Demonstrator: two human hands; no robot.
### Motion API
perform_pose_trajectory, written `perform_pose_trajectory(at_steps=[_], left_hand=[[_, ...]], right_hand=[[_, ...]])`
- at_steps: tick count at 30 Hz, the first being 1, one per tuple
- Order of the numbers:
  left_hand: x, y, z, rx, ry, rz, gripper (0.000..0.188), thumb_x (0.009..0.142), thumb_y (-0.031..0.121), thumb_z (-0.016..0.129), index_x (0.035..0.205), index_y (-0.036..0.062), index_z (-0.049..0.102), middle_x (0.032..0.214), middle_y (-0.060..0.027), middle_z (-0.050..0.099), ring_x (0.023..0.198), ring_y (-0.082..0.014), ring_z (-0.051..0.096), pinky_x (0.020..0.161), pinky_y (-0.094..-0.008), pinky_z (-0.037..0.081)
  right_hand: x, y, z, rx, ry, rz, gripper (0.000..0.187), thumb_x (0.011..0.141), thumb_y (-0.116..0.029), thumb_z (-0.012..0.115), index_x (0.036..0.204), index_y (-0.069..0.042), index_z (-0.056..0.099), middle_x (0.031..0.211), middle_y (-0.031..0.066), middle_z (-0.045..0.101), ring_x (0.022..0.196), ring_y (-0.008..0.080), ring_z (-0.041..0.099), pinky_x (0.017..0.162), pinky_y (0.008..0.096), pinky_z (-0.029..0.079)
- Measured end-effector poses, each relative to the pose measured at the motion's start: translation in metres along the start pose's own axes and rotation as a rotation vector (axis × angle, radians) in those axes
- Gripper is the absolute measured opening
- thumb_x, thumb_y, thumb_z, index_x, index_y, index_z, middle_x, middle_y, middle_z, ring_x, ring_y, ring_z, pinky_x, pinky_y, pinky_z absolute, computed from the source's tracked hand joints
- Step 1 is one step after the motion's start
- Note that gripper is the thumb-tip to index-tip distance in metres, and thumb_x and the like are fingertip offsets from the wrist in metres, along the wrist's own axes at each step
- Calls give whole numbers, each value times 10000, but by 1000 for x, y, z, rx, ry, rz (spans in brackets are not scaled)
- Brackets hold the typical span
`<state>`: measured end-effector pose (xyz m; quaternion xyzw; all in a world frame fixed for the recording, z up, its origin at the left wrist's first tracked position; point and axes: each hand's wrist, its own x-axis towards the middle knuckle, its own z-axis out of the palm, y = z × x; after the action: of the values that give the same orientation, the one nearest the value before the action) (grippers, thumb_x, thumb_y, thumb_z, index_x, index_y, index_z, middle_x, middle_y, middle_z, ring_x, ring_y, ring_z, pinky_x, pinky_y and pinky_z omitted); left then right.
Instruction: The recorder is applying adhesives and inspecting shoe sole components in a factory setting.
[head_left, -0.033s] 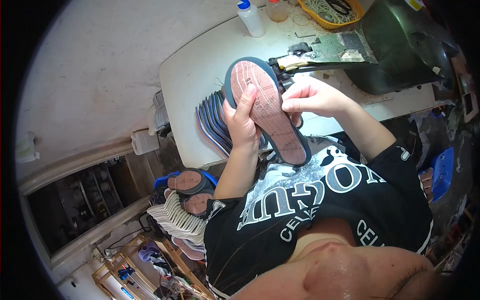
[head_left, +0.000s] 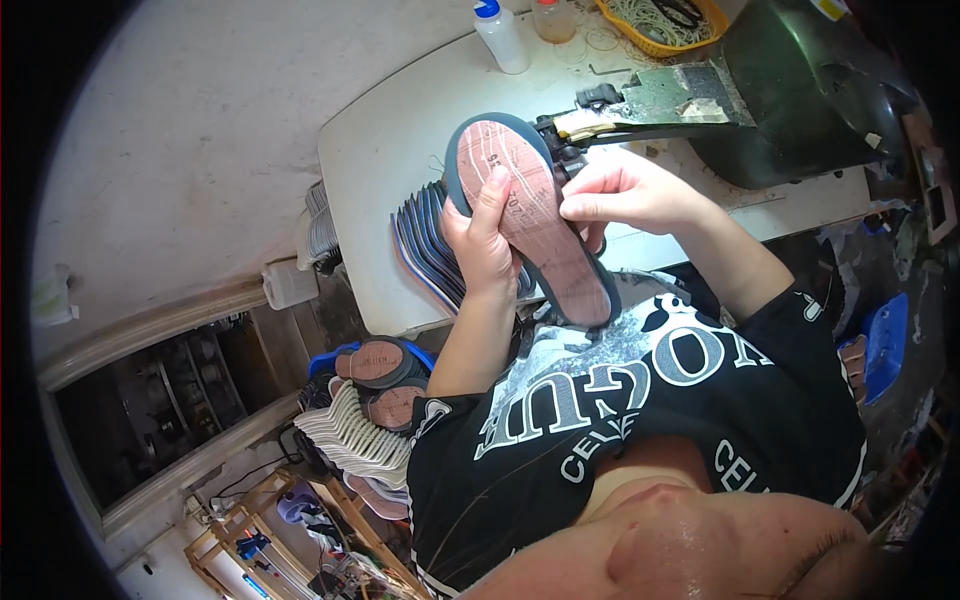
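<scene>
A shoe insole (head_left: 540, 225), with a pinkish-brown board face and a dark grey-green rim, is held up tilted before my chest. My left hand (head_left: 480, 240) grips its left edge, thumb flat on the board and fingers behind. On the right edge, my right hand (head_left: 630, 198) is closed, thumb and fingertips at the rim; some fingers are hidden behind the insole. The rim's upper right sits against the working end of a green sewing machine (head_left: 680, 100); the exact contact is hidden. A row of stacked insoles (head_left: 425, 245) stands just left of my left hand.
The white table (head_left: 370, 165) bears a blue-capped bottle (head_left: 503, 42), an orange-capped bottle (head_left: 554, 22) and a yellow basket (head_left: 655, 45) of cords. More insoles (head_left: 375, 362) and pale layered pieces (head_left: 350, 440) are piled at lower left. A blue bin (head_left: 886, 345) stands right.
The insole has shifted very slightly left and up, its lower end rising a little. Both hands keep their hold.
</scene>
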<state>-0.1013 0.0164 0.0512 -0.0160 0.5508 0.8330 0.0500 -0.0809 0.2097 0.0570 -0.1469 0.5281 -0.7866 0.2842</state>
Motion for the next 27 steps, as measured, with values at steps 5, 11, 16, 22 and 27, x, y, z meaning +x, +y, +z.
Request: perform_pose_trajectory(at_steps=[5,11,16,22,27], left_hand=[[15,-10,14,306,14,272,314,874,97,639,1136,-51,551,1088,-118,629,978,-193,627,877,-290,486],[54,-13,26,-80,202,-89,282,887,152,627,1090,-38,579,1026,-125,654,894,-201,657,796,-311,534],[79,-24,35,-130,54,-195,221,903,142,597,1051,-23,594,944,-119,667,812,-208,671,718,-316,552],[88,-41,39,-80,87,-214,232,905,138,599,1082,-12,598,992,-99,662,881,-188,654,778,-303,528],[100,-43,38,-1,57,-254,266,892,163,627,1087,-17,600,997,-106,661,884,-193,653,784,-310,526]], right_hand=[[4,8,-4,-462,407,-123,219,914,-217,617,834,-24,682,703,-47,595,628,20,527,585,170,442],[-16,24,-4,42,316,142,292,912,-296,622,935,-9,670,797,37,662,629,91,594,556,203,482],[-42,39,7,284,236,164,287,917,-239,605,980,40,631,838,137,685,704,183,690,553,254,541],[-51,38,19,402,262,99,301,938,-240,565,969,53,628,793,145,681,665,171,680,564,246,539],[-42,34,28,414,353,52,325,952,-239,529,1011,69,613,870,179,680,733,205,689,648,265,557]])
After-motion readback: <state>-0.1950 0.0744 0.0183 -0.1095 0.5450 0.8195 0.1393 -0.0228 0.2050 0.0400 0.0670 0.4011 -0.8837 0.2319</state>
